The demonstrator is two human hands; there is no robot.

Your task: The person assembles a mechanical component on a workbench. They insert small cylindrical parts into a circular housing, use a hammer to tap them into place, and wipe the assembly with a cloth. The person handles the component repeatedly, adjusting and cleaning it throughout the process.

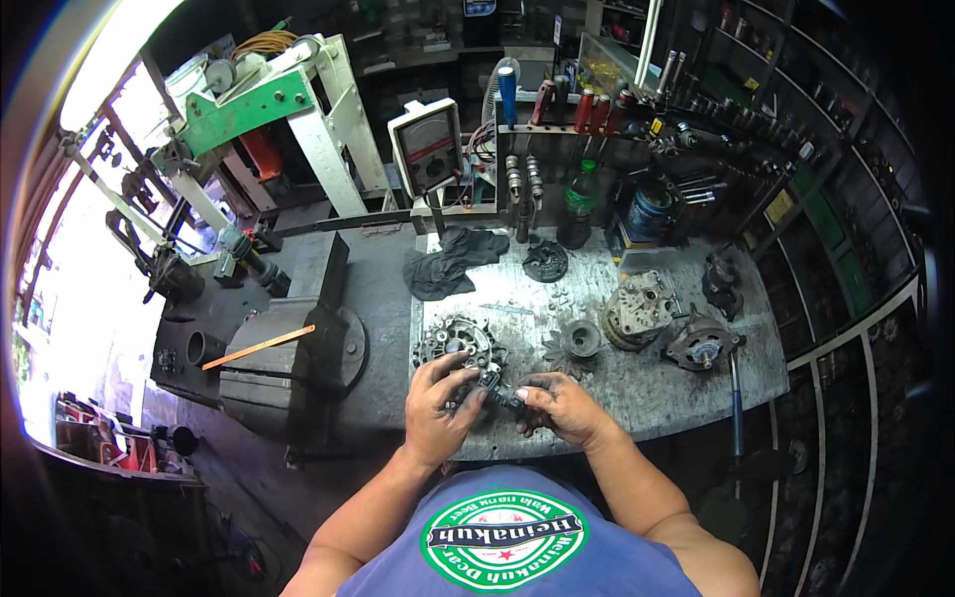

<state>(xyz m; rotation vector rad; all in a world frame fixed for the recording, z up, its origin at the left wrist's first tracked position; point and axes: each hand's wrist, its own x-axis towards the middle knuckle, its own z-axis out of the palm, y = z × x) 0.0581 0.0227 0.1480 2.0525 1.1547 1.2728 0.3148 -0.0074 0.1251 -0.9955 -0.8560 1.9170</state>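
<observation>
At the bench's front edge, my left hand (438,406) and my right hand (562,410) come together, fingers bent. Between them is a small dark part with some shiny metal (507,397); its exact kind I cannot make out. My left fingers close on its left side, my right thumb and fingers pinch its right end. Just beyond my left hand lies an open alternator end housing (460,338), partly covered by the fingers. To its right stands a clawed alternator rotor (580,341). Farther right are a round alternator body (640,306) and another end housing with a shaft (702,344).
A bench vise (264,363) with an orange strip (259,347) across it fills the left. Behind are a black cloth (453,262), a dark round part (545,262), a green bottle (579,204) and a tool rack with screwdrivers (507,95). A blue-handled tool (736,408) overhangs the right edge.
</observation>
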